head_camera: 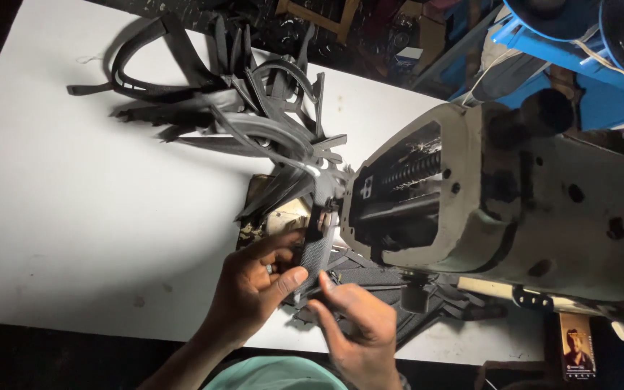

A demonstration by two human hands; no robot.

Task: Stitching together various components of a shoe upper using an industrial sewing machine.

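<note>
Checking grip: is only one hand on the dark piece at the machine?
No: both the left hand and right hand pinch the dark piece.

white table (74, 217) being lit from above, blue plastic crate (579, 65) being kept behind machine, phone (577, 347) being propped at table edge, screen glowing

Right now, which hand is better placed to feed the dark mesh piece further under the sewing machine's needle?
Probably the left hand: it already pinches the dark mesh piece just before the sewing machine. The right hand sits lower, by the black pieces nearer the table edge.
</note>
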